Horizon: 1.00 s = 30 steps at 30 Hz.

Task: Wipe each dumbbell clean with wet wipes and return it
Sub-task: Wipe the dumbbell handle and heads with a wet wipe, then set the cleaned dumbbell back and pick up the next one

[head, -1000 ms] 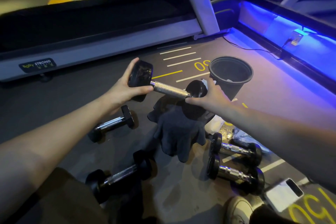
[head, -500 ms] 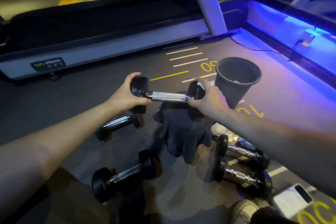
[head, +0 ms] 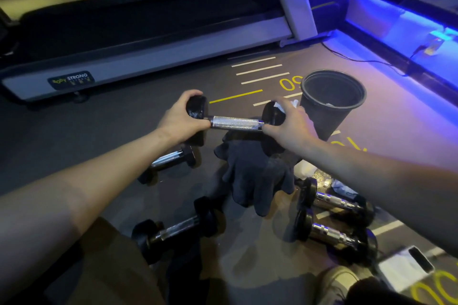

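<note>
Spanning left hand (head: 182, 120) to right hand (head: 291, 129), dumbbell (head: 235, 122).

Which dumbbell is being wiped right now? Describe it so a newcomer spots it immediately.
Start at the treadmill, then drop to the floor before it. The dumbbell is the only one lifted off the floor, level above a dark cloth, left hand and right hand gripping its ends.

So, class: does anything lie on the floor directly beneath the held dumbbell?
Yes. The dark cloth lies right under the dumbbell that the left hand and right hand hold; other dumbbells flank it.
</note>
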Tool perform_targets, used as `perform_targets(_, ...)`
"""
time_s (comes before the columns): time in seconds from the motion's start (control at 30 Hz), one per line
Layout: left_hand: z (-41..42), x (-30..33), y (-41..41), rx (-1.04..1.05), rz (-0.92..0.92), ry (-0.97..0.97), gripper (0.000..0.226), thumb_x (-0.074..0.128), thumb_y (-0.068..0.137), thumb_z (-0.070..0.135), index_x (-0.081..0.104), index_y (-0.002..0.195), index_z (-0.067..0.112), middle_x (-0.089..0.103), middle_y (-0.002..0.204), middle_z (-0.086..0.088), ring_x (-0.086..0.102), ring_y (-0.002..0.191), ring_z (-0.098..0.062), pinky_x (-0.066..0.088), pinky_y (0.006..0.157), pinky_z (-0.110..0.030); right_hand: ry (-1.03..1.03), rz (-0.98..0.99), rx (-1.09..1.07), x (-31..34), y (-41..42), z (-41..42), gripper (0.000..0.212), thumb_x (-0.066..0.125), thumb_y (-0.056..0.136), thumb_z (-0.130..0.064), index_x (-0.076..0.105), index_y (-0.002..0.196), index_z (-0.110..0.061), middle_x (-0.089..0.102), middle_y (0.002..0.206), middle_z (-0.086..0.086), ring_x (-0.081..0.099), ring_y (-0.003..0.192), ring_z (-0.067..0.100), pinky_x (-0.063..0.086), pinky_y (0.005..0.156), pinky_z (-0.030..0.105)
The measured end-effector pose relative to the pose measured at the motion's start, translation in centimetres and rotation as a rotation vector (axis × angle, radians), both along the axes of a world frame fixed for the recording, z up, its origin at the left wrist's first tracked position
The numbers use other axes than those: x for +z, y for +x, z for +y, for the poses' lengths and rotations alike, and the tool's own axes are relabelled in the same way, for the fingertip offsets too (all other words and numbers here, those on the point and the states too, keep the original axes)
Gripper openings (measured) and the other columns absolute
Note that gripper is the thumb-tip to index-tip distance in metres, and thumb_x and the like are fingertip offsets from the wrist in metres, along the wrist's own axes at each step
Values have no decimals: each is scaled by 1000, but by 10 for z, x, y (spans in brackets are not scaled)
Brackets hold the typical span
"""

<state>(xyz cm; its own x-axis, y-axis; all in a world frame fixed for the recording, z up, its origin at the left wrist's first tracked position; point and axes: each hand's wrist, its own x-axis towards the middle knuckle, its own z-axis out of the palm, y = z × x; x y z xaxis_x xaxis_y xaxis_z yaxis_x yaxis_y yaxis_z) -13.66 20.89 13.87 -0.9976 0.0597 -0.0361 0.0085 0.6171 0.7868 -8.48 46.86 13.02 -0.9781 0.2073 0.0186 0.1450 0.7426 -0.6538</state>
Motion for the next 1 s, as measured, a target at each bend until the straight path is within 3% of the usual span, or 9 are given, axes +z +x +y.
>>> perform_targets(0.17, -4, 2, 0, -24, 2, 44, 65, 80, 66, 26, 55, 121, 49, 63, 109, 13, 65, 95, -22, 51, 68, -33, 22, 42, 11, 0, -2, -2, 60, 70, 80, -37, 46, 135, -41, 46, 114, 8, 57, 102, 36, 41, 80, 31)
perform_targets(0.4, -28, 16, 4, 20, 21, 69, 68, 77, 58, 32, 57, 122, 46, 62, 105, 20, 65, 99, -20, 58, 80, -40, 33, 81, 45, 10, -13, -25, 58, 70, 77, -39, 47, 130, -46, 50, 121, 11, 57, 107, 38, 47, 88, 37)
perform_targets(0.67, -99, 26, 13, 166, 41, 94, 70, 76, 51, 42, 55, 117, 53, 66, 110, 15, 65, 100, -13, 58, 89, -39, 77, 133, 160, 26, -39, -95, 54, 69, 78, -39, 49, 127, -46, 43, 110, 4, 59, 102, 39, 43, 81, 36)
perform_targets(0.73, -118, 22, 20, 191, 11, 91, 70, 76, 50, 43, 55, 116, 55, 66, 112, 13, 65, 99, -15, 60, 83, -40, 70, 111, 209, 17, -43, -114, 54, 69, 78, -39, 48, 128, -46, 45, 112, 5, 58, 104, 39, 40, 79, 33)
perform_targets(0.87, -149, -1, 35, 257, -120, 117, 62, 79, 65, 27, 54, 115, 54, 65, 106, 8, 68, 79, -23, 53, 44, -34, 51, 17, 271, -12, -47, -148, 54, 70, 78, -37, 50, 128, -46, 44, 109, 3, 59, 102, 39, 42, 80, 32)
perform_targets(1.0, -170, -35, 50, 286, -227, 110, 64, 78, 64, 29, 52, 117, 56, 64, 109, 8, 69, 83, -24, 56, 44, -36, 62, -78, 335, -46, -50, -170, 57, 71, 77, -38, 48, 129, -48, 45, 112, 4, 58, 104, 36, 42, 82, 32)
